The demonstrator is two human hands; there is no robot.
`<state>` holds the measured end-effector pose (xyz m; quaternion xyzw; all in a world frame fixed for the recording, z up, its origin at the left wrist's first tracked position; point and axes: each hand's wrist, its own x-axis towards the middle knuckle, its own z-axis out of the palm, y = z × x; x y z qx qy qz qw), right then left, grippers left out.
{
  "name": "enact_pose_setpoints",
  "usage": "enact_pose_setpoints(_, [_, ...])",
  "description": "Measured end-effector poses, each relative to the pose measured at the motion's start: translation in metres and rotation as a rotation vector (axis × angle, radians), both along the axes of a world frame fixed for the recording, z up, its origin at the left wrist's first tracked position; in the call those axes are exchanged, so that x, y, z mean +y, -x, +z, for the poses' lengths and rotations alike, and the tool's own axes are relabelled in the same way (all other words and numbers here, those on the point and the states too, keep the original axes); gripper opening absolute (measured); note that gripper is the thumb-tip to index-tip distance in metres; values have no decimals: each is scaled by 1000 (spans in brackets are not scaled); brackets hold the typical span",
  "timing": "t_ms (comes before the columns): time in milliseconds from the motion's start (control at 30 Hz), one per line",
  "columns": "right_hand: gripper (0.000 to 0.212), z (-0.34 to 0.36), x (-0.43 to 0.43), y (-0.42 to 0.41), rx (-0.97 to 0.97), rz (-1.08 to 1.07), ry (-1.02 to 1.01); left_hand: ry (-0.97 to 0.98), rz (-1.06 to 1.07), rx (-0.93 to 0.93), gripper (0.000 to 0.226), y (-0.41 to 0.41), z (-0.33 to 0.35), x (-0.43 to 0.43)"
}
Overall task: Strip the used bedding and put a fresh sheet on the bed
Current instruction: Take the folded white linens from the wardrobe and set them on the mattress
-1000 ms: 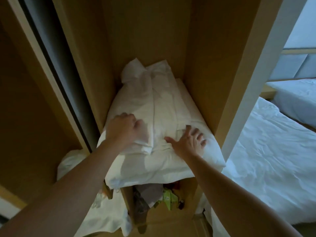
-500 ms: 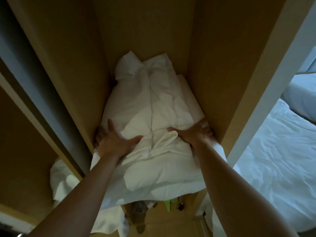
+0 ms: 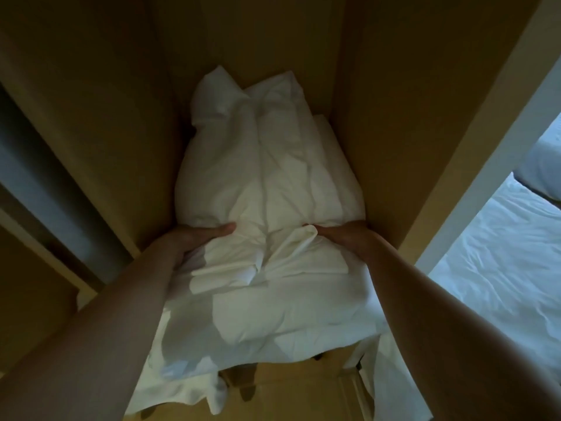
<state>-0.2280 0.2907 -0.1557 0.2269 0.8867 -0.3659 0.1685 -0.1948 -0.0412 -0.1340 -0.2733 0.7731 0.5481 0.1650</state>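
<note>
A crumpled white bedding bundle [image 3: 267,177] lies on top of a white pillow [image 3: 273,314] on a shelf inside a narrow wooden wardrobe [image 3: 379,117]. My left hand [image 3: 197,238] grips the bundle's near left side, thumb on top and fingers hidden beneath the cloth. My right hand [image 3: 343,237] grips the near right side the same way, next to a folded flap of fabric. The bed [image 3: 501,268] with a wrinkled white sheet shows to the right, beyond the wardrobe's side panel.
The wardrobe's wooden walls close in tightly on both sides of the bundle. More white cloth [image 3: 182,387] hangs below the shelf at the lower left. A grey sliding door edge [image 3: 45,192] runs along the left.
Both hands have slid from resting on top of the bundle down to its sides and dug under it. My view has moved closer into the wardrobe.
</note>
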Motion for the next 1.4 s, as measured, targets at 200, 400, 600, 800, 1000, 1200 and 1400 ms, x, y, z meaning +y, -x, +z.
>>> enact_pose_setpoints(200, [182, -22, 3, 0, -17, -45, -9, 226, 15, 29, 184, -7, -28, 10])
enact_pose_setpoints(400, [167, -33, 13, -8, 61, -86, 28, 403, 57, 41, 180, -17, -41, 21])
enact_pose_setpoints(600, [137, -26, 20, -32, 93, -37, 21, 567, 112, 178, 148, -43, -45, 36])
enact_pose_setpoints(800, [132, -33, 23, -78, 148, -55, -115, 527, 125, 158, 161, -82, -47, 35])
enact_pose_setpoints(1000, [153, -40, 18, -110, 151, -126, -81, 226, 234, 120, 167, -120, -62, 23])
enact_pose_setpoints(1200, [160, -49, 9, -128, 175, -180, -64, 34, 215, 78, 161, -130, -75, 9])
enact_pose_setpoints(1400, [157, -52, 8, -132, 178, -185, -73, 61, 192, 75, 162, -130, -86, 3])
